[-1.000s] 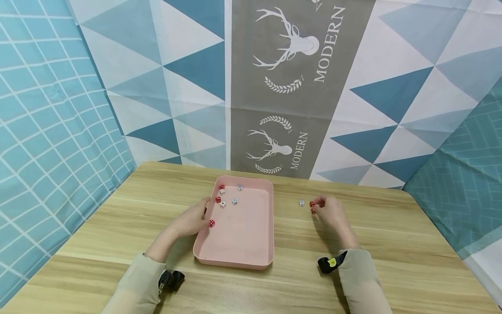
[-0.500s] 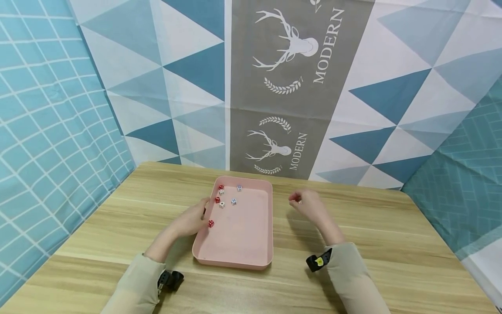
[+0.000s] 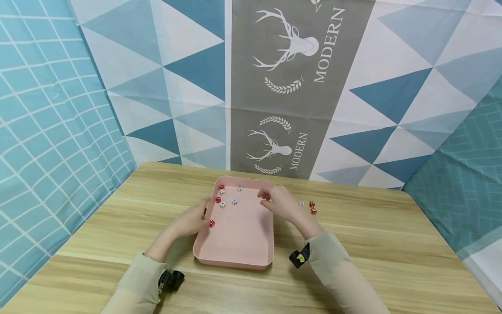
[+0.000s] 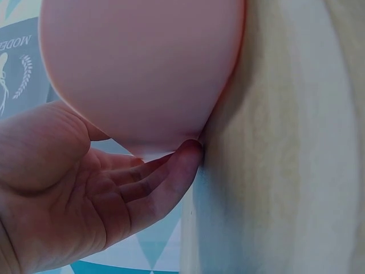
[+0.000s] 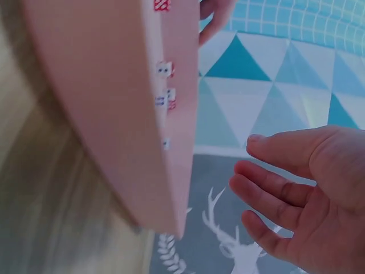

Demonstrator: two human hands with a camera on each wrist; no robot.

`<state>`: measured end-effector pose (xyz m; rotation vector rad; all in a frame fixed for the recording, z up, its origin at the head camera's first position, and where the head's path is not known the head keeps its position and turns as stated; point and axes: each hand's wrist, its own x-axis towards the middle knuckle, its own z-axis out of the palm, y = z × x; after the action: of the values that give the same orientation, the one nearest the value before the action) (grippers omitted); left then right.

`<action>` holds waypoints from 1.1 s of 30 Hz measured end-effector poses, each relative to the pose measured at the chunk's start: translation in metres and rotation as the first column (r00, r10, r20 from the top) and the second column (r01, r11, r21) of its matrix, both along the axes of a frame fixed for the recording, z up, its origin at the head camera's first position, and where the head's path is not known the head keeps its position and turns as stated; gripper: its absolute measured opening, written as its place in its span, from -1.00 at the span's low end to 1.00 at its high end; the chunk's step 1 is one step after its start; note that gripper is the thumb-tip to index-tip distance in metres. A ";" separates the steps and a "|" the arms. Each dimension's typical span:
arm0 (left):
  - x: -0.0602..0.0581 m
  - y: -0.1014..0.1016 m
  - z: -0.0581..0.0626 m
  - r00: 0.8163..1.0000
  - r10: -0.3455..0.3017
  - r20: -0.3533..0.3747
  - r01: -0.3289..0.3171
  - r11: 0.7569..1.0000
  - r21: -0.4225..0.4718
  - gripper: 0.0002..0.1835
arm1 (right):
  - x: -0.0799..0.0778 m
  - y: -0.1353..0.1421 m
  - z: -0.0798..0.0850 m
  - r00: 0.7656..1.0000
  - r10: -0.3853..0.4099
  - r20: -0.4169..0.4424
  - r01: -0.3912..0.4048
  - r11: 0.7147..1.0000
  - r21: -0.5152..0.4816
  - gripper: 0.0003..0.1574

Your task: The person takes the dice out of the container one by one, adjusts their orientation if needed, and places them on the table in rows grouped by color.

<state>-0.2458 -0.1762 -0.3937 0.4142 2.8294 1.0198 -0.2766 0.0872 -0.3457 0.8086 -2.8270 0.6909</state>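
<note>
The left hand [image 3: 188, 223] grips the left wall of the pink rectangular tray [image 3: 243, 231], fingers against the outer face, presumably to brace it against sliding on the wood-grain table [image 3: 117, 218]. The right hand [image 3: 280, 203] hovers over the tray's right rim, thumb and fingertips apart, nothing visible between them. Seven dice [image 3: 234, 201] lie inside, mostly toward the far left; the walls likely contain rolling. Two red dice [image 3: 313, 211] and one white die [image 3: 301, 203] sit outside, right of the tray.

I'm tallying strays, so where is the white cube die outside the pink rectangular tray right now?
In the head view, the white cube die lies on the wood-grain table, right of the pink rectangular tray, just left of two red cube dice.
</note>
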 end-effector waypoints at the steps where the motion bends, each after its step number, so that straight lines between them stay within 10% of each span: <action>1: 0.000 0.000 0.000 1.000 0.000 0.002 0.000 1.000 0.004 -0.30 | 0.000 -0.003 0.002 1.000 0.012 -0.003 -0.012 1.000 0.005 -0.86; 14: 0.000 -0.004 -0.002 0.999 -0.050 -0.002 0.050 0.998 0.025 -0.23 | -0.005 -0.050 0.021 0.988 0.152 0.023 -0.153 0.987 0.049 -0.82; 33: 0.002 -0.004 0.002 0.997 -0.077 -0.002 0.077 0.997 0.028 -0.18 | -0.011 -0.107 -0.013 0.948 0.310 0.077 -0.319 0.899 0.301 -0.87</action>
<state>-0.2439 -0.1799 -0.3918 0.5221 2.7798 1.0454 -0.2875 -0.0196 -0.3590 1.3394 -2.8995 0.2876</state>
